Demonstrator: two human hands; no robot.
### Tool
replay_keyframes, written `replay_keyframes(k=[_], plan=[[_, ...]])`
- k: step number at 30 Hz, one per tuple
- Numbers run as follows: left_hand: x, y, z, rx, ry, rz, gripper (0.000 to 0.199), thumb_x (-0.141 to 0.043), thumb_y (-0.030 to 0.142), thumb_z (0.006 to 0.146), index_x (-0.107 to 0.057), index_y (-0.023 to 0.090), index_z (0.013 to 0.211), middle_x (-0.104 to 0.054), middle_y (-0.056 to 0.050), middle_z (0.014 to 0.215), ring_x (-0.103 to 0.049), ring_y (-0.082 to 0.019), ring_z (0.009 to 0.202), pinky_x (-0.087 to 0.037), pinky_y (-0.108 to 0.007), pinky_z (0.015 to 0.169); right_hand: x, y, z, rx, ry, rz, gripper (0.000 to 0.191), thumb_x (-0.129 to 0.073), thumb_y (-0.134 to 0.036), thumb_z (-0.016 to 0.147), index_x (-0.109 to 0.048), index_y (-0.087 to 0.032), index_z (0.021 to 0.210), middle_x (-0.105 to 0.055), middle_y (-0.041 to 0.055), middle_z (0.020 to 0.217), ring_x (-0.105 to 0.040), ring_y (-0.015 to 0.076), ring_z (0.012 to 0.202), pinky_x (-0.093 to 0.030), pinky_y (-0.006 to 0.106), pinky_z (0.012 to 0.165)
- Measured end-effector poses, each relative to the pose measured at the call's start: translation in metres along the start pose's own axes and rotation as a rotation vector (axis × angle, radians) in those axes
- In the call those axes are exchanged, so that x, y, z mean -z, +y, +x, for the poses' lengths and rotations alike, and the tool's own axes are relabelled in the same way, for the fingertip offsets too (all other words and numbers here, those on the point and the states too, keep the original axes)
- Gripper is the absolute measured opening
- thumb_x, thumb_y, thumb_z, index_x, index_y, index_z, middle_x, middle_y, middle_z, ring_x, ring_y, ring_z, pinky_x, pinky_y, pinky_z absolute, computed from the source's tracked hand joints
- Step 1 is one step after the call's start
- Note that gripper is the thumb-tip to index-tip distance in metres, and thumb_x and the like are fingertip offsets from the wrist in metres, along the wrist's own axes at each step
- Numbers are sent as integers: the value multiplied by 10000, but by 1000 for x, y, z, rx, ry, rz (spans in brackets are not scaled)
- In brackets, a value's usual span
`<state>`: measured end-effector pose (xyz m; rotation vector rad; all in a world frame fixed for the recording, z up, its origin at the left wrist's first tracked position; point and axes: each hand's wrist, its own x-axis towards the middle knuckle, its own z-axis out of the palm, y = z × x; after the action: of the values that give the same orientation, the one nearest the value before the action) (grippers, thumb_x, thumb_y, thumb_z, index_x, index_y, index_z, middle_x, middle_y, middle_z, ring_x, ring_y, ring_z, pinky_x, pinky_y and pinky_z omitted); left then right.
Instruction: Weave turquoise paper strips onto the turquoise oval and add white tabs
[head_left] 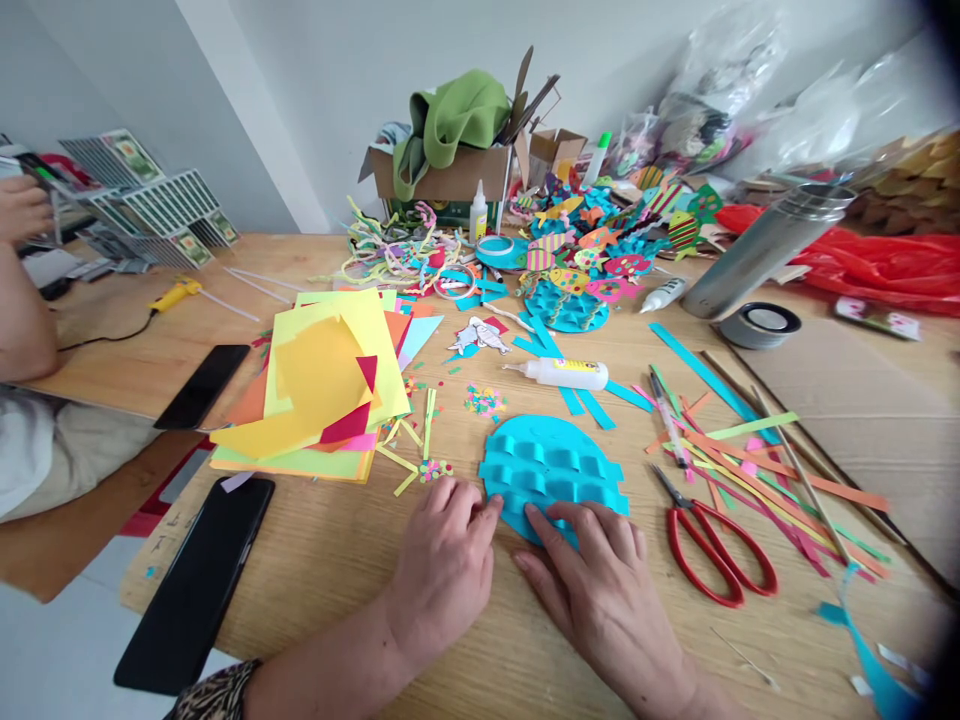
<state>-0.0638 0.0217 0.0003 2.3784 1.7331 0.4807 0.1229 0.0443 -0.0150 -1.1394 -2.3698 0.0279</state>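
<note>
A round piece of bright blue paper (551, 460) lies on the table before me, with rows of raised, curved paper strips across it. My left hand (446, 560) is at its lower left edge, fingers curled, the index fingertip on the paper's rim. My right hand (596, 570) rests on the lower edge with fingers stretched out and apart, the index finger pressing the paper near a strip end. Just behind the disc lies a white glue bottle (566, 374) on its side. Red-handled scissors (716, 550) are right of my right hand.
Coloured paper sheets (322, 370) are stacked left, near a black phone (199, 585). Paper strips (772, 470) and a pen (667, 415) lie right. Farther back are a steel flask (765, 250), paper fish (600, 240) and a cardboard box (450, 180). Another person's arm (22, 280) shows left.
</note>
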Motion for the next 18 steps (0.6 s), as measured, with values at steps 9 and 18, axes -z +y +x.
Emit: replay_keyframes(k=[9,18], plan=[[0,3,-1,-6,-12,28,419,-457,22,823,-597,139,1200,-568,-82,949,-496,-241,920,-508,-456,843,1,0,1,5,-2,5,319,-502,-382,937,-685,-170,1090,-645,102,966,-497,277,915,-388,407,769],[1,6,1,-4,-26,69,381,-447,32,849,-612,118,1181,-590,-91,938,-517,-246,906,-522,-453,817,1,0,1,12,-4,18,310,-528,-361,926,-669,-151,1104,-633,109,978,-491,279,915,-389,405,755]])
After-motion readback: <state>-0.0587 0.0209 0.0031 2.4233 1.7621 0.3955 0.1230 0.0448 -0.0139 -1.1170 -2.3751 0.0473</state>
